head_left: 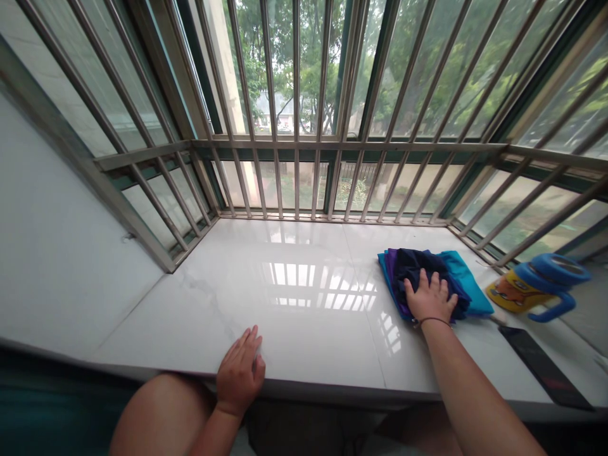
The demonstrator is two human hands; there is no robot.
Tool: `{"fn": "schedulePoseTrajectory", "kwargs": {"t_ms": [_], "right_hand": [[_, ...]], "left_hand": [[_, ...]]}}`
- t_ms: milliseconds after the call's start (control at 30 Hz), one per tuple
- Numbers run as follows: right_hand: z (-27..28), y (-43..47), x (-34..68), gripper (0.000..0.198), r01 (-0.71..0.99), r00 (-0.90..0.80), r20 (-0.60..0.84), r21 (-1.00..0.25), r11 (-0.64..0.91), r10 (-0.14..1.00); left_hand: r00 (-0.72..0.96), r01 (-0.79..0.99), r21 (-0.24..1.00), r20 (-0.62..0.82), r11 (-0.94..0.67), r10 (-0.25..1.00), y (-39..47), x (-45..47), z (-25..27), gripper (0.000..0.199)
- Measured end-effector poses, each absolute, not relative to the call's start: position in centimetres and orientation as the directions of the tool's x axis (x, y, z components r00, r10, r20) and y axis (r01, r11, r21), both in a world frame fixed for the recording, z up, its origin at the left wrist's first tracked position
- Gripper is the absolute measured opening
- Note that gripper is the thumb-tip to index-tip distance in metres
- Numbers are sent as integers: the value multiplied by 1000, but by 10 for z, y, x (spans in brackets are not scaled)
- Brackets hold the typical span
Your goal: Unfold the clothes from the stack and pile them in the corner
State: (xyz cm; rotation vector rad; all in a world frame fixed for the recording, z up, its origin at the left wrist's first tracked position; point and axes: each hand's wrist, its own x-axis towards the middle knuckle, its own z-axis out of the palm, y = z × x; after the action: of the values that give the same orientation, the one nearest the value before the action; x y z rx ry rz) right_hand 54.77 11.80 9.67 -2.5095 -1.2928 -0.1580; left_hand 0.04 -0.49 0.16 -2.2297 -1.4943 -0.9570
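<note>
1. The right hand [430, 296] lay flat, fingers spread, pressing on the pile of cloths [430, 275] at four o'clock on the sill [294, 297], seemingly to pin it.
2. The left hand [240, 373] rested open at the sill's near edge, gripping nothing, likely as a brace.
3. The bottle [534, 288] at three o'clock was blurred; the dark slab [544, 367] beside it was hard to identify.
</note>
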Motion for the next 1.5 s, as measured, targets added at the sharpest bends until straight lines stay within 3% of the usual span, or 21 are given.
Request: {"fn": "schedulePoseTrajectory", "kwargs": {"t_ms": [1500], "right_hand": [[97, 117, 546, 84, 804, 592, 238, -238, -544, 770]], "left_hand": [[247, 906, 99, 666, -411, 704, -5, 2, 3, 46]]}}
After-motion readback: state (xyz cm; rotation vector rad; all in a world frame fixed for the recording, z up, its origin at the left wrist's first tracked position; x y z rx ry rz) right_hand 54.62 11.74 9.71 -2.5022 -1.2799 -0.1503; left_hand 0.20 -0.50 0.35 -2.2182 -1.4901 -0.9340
